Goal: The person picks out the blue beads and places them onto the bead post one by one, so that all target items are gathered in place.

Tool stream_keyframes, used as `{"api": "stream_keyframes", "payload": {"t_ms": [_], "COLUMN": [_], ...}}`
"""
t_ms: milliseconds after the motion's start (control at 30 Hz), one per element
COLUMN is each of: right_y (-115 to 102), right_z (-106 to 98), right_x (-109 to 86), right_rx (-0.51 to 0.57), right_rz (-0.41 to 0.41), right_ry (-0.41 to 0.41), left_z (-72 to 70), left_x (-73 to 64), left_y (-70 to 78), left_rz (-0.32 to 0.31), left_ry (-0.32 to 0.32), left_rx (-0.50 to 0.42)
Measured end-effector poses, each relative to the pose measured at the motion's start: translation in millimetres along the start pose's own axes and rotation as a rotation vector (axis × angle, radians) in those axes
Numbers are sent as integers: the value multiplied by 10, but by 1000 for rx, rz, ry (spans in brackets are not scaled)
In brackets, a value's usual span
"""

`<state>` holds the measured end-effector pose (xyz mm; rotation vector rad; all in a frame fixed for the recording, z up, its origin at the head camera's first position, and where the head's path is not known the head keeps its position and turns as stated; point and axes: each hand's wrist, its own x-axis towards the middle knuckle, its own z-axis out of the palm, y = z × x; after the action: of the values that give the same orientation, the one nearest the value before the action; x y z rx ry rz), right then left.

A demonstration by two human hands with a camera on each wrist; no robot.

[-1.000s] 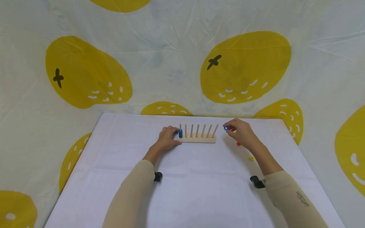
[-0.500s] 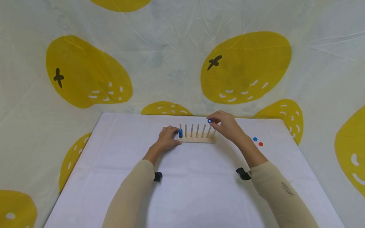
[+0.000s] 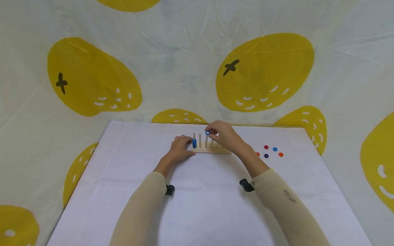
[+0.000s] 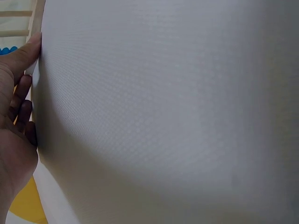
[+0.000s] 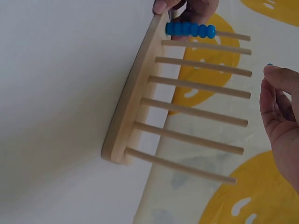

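A wooden peg rack (image 3: 212, 150) with a row of upright pegs stands near the table's far edge. Several blue beads (image 5: 191, 30) are stacked on its leftmost peg; the other pegs in the right wrist view are bare. My left hand (image 3: 179, 149) grips the rack's left end, thumb at the front and fingers behind. Between thumb and fingertips, my right hand (image 3: 227, 137) pinches a blue bead (image 3: 207, 133), its hole visible in the head view. That bead is level with the peg tops, overlapping the third peg from the left there. In the right wrist view, the fingers mostly hide it.
Loose beads lie right of the rack: a red bead (image 3: 266, 147), a blue bead (image 3: 275, 149), a dark blue bead (image 3: 266, 155) and an orange bead (image 3: 281, 154). The right forearm partly covers others. A patterned cloth (image 3: 184, 68) hangs behind the white table (image 3: 203, 212).
My right hand has carried the blue bead leftward, from right of the rack to over its pegs, uncovering loose beads on the table. My left hand stays on the rack's end.
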<state>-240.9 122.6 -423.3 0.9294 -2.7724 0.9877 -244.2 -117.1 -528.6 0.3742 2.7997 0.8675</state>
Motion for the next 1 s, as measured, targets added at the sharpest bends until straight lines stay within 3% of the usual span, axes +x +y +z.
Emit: {"api": "stream_keyframes", "payload": {"t_ms": [300, 533, 1000], "right_y": [-68, -103, -103], "right_z": [153, 247, 363], "right_x": [203, 306, 359], "right_rx": [-29, 17, -17], "right_rz": [-41, 0, 34], "right_ry": [-26, -76, -132], "left_z": [38, 23, 20], "left_x": [26, 16, 13], "left_y": [-38, -28, -42], "left_rz": [14, 6, 27], "left_ry": [7, 5, 14], "left_rx": [5, -8, -24]}}
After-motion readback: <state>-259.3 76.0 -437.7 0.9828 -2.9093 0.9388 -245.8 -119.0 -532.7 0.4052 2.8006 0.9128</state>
